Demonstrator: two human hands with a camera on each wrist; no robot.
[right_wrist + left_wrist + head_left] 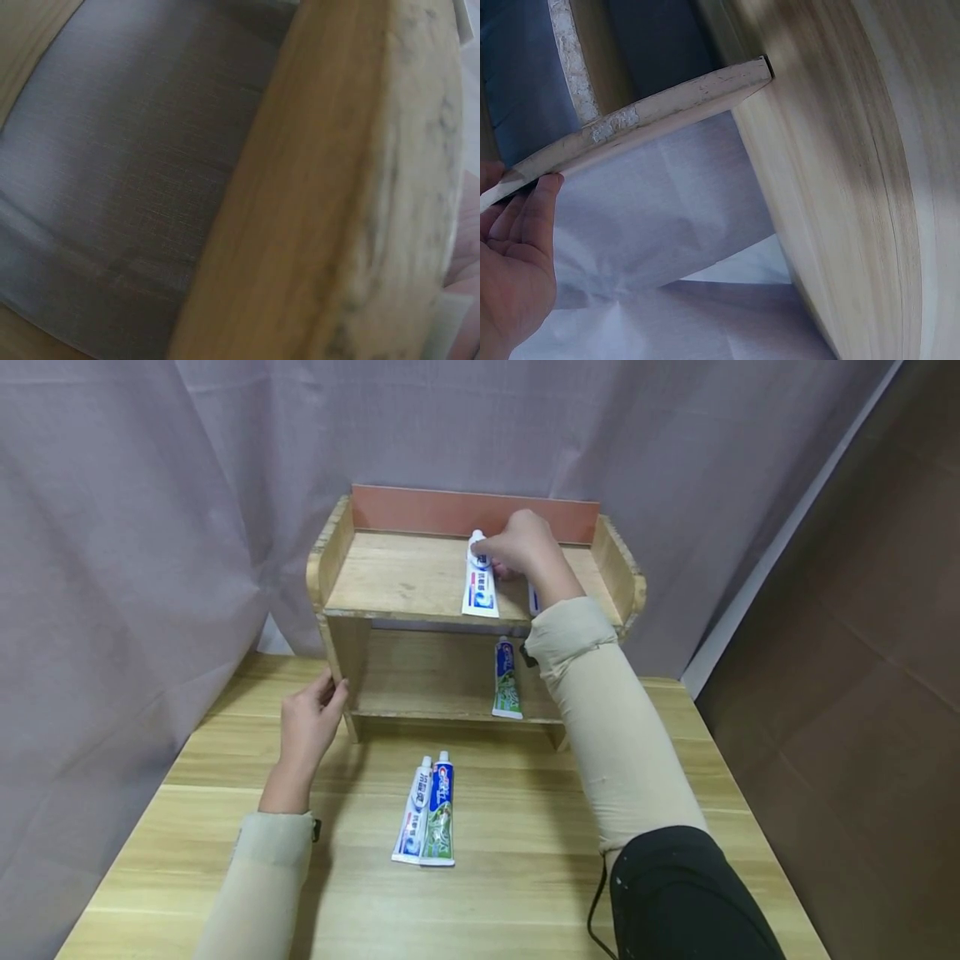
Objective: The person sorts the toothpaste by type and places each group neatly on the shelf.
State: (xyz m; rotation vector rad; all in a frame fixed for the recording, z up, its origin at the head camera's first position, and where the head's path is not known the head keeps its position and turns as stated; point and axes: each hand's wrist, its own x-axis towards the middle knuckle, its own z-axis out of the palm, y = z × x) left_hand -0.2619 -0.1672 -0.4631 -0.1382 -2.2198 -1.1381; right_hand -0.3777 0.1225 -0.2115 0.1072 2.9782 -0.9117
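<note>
Two shelf tiers, blue-green tube below, white tubes above

5 tubes in the head view: 3 white, 2 at upper centre (1 mostly hidden) and 1 at lower centre; 2 green-and-blue, 1 at centre, 1 at lower centre. 1 rack with 2 shelves, centre. 2 hands: 1 left hand, left of centre, 1 right hand, upper centre. 1 table, below.

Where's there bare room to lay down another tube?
Free: upper shelf, between left panel and the white tube in the right hand; lower shelf, left of the blue-green tube; table, between tube pair and right sleeve. Crowded: upper shelf's right, with that hand and a partly hidden tube.
</note>
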